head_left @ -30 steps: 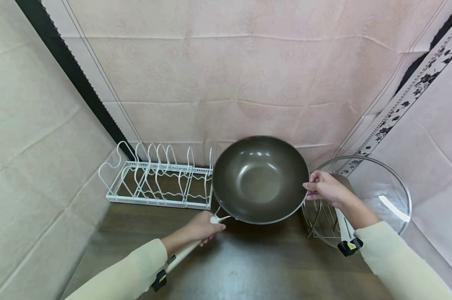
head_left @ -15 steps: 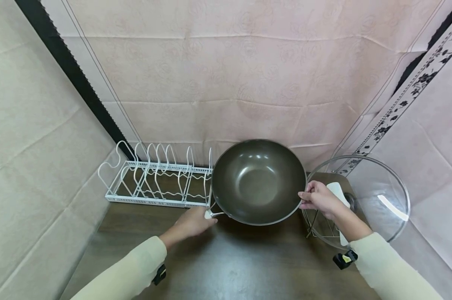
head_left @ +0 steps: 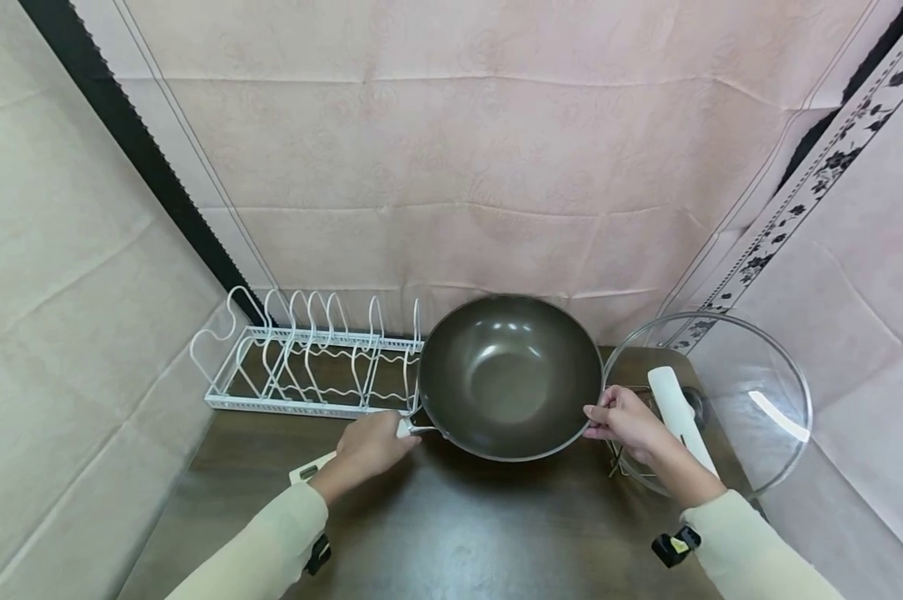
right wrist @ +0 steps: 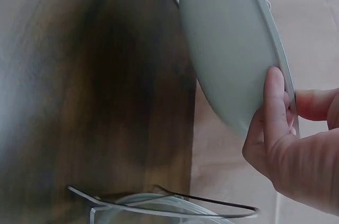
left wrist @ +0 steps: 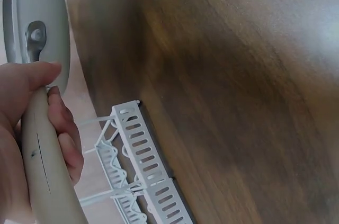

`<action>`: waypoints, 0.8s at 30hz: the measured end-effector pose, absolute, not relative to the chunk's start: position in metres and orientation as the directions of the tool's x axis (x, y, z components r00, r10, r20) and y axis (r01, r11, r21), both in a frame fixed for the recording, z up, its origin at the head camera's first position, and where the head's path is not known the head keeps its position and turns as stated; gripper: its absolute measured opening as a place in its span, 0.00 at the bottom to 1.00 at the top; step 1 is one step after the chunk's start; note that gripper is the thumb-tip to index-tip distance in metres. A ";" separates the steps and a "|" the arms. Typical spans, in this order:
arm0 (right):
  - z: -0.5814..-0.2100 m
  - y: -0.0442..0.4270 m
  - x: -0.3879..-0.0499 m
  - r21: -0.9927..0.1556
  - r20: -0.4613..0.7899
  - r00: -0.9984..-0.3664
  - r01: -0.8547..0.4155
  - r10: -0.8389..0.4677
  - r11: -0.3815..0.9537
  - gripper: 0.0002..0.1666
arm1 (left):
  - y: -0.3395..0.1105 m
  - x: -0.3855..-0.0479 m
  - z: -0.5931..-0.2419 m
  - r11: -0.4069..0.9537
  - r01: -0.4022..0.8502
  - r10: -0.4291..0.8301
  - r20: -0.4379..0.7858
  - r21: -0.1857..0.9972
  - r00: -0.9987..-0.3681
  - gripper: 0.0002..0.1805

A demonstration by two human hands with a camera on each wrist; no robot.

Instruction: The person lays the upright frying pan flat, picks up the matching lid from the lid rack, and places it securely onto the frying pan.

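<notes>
A wok with a dark inside and a pale outside is held up over the brown table, its inside tilted toward the head camera. My left hand grips its cream handle, thumb near the metal joint where handle meets pan. On the opposite side, my right hand pinches the rim, with the thumb on the inner side and fingers against the pale outer wall. In the right wrist view the pan's underside stands clear of the table surface.
Left of the wok stands a white wire dish rack, close to the rim. At right, a glass lid leans upright in a thin metal stand, near a white-handled utensil. Fabric walls surround the brown table.
The wok has shifted slightly left and toward me. Its handle has swung from pointing toward me to pointing more leftward. Both hands moved left with it, keeping their hold.
</notes>
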State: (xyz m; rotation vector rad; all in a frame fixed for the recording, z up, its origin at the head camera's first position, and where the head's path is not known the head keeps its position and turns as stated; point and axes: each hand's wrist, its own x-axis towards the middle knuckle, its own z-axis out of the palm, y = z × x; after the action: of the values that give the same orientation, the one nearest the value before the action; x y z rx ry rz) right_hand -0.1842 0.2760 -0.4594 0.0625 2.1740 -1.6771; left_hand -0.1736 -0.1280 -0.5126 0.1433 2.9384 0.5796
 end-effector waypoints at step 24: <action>-0.517 0.258 -0.151 -0.937 -0.333 -0.938 0.317 -0.099 0.149 0.14 | -0.143 -0.181 -0.524 0.945 0.117 0.133 -0.029 0.305 -0.991 0.26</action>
State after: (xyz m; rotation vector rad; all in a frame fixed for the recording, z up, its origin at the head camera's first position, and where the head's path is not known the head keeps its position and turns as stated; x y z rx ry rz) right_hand -0.1512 0.2577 -0.5166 0.2102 2.1168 -1.8512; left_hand -0.1814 -0.1427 -0.5236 0.1961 3.0495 0.4737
